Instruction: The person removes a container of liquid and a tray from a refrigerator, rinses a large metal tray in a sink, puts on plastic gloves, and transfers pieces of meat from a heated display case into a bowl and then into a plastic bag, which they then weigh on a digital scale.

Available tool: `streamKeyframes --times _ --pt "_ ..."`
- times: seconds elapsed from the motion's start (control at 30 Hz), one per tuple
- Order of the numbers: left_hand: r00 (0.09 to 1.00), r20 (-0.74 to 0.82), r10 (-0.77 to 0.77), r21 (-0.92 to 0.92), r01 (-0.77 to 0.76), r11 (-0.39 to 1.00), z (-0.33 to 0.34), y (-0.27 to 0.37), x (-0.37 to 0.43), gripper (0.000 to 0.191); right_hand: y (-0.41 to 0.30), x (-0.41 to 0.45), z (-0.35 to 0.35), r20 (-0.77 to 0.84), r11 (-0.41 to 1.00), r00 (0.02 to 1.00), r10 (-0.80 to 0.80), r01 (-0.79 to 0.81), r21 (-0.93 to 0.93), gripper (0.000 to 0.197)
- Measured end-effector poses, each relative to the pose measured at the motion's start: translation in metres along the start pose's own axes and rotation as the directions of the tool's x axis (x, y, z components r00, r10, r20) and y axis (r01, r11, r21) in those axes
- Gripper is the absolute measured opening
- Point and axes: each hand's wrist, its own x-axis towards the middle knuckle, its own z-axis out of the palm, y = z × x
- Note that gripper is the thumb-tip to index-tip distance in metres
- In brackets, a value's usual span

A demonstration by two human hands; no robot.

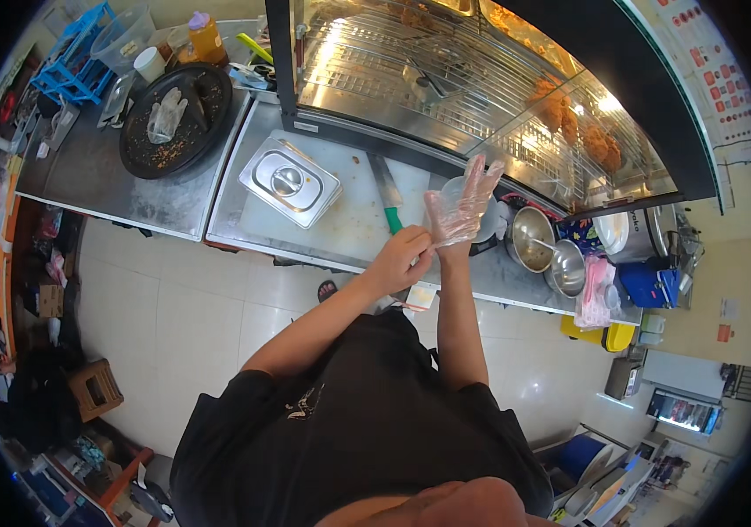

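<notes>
My right hand [460, 209] is raised over the counter inside a transparent disposable plastic glove [452, 227], fingers spread and holding nothing. Bare, my left hand [402, 259] pinches the glove's cuff at the right wrist. Just beyond my left hand lies a knife [385, 183] with a green handle, its blade pointing away across a white cutting board [342, 230]. A stainless steel food pan with a knobbed lid [291, 182] sits on the board's left part. Behind my gloved hand is a translucent round container [486, 221], partly hidden.
A glass-fronted heated display case [415, 85] with fried chicken [550, 105] borders the counter's far side. Two steel bowls [531, 240] stand at right. On the left, a round black tray [207, 148] holds another plastic glove [168, 116] and crumbs. A yellow bin [618, 337] is below.
</notes>
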Motion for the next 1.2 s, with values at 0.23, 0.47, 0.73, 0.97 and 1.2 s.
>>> streamKeyframes --times 0.23,0.47,0.73,0.97,1.2 --pt "0.978 0.137 0.155 -0.004 -0.156 0.988 -0.005 0.009 0.009 0.008 0.009 0.006 0.012 -0.085 0.946 0.991 0.106 -0.074 0.315 0.089" --pt "0.961 0.213 0.176 -0.036 -0.172 0.984 0.0 0.016 0.011 0.011 0.001 0.002 0.002 0.181 0.57 0.948 0.263 -0.304 0.763 0.064" --pt "0.975 -0.217 -0.056 -0.053 0.046 0.998 0.023 0.005 0.013 0.012 0.035 -0.006 0.025 -0.077 0.724 0.927 0.366 -0.232 0.649 0.055" --pt "0.864 -0.233 -0.447 -0.058 0.446 0.893 -0.005 -0.066 0.042 0.005 -0.008 -0.051 0.031 0.255 0.825 0.907 0.334 -0.413 0.386 0.039" --pt "0.749 -0.2 -0.632 -0.541 0.453 0.708 -0.054 -0.1 0.038 0.006 -0.047 -0.068 -0.046 0.312 0.707 0.866 0.39 -0.499 0.501 0.022"
